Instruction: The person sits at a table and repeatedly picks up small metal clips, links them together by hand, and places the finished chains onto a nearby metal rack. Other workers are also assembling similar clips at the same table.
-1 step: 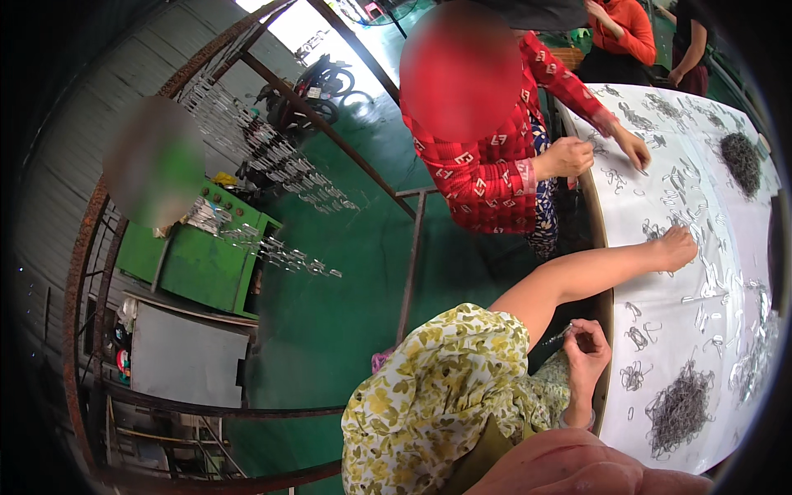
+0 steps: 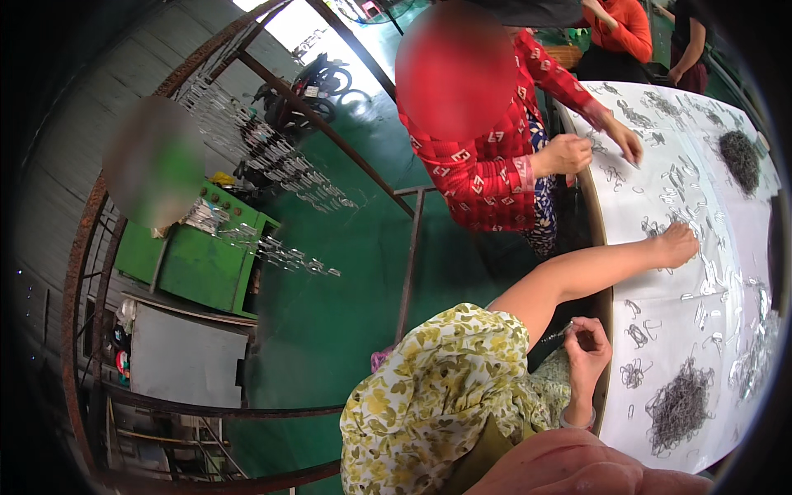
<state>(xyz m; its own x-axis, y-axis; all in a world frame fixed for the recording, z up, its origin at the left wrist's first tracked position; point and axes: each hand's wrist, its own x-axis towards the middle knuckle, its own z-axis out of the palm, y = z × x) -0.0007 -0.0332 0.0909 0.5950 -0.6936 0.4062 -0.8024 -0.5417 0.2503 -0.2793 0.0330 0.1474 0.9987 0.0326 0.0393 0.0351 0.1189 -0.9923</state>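
My left hand (image 2: 678,246) reaches across to the white-covered table (image 2: 652,309), its fingers closed and lowered among the loose flat metal strips (image 2: 691,227). Whatever those fingertips may pinch is hidden. Closer to me, my right hand (image 2: 587,348) is raised at the table's edge, thumb and fingers pinched around a small shiny metal piece (image 2: 569,327). Its exact kind is too small to tell. A dense heap of bent wire hooks (image 2: 681,404) lies on the table to the right of that hand, with smaller clusters of hooks (image 2: 634,374) nearby.
Across from me, a co-worker in a red patterned shirt (image 2: 470,177) handles small metal pieces over the same table. Another dark heap of wire (image 2: 739,162) lies at the far right. To the left stand a rusty metal frame (image 2: 326,106) hung with metal strips and a green machine (image 2: 198,260).
The co-worker's far hand has shifted slightly left. My own hands stay in nearly the same places.
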